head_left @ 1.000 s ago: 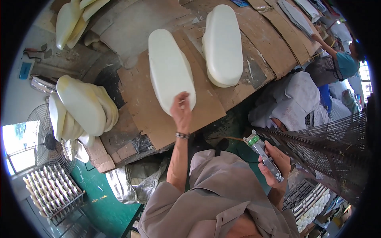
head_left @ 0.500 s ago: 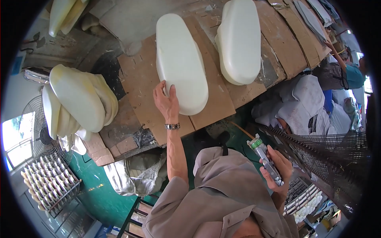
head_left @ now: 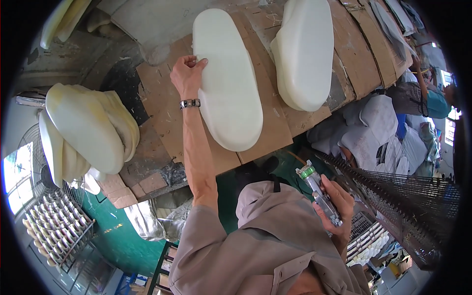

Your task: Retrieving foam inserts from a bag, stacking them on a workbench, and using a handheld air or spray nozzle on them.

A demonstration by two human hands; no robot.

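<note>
A long, cream foam pad (head_left: 230,93) with rounded ends, like a seat cushion, lies on flattened cardboard (head_left: 227,160). My left hand (head_left: 188,76) is closed at its left edge, the thumb on the pad's rim and the other fingers curled. What the fingertips pinch is partly hidden. Low at the right, away from the table, my right hand (head_left: 338,200) grips a grey metal hand tool (head_left: 322,194) with a green collar at its front end. A second cream pad (head_left: 306,54) lies to the right of the first, untouched.
Several yellowed foam pads (head_left: 86,130) are stacked at the table's left. A fan (head_left: 44,174) and a rack of pale pieces (head_left: 56,226) stand beyond. At right are a dark mesh frame (head_left: 393,196), white sacks (head_left: 376,120) and another person (head_left: 423,93).
My left hand has slid up along the pad's left edge, and its fingers have curled from a spread position. My right hand has shifted slightly left with the tool.
</note>
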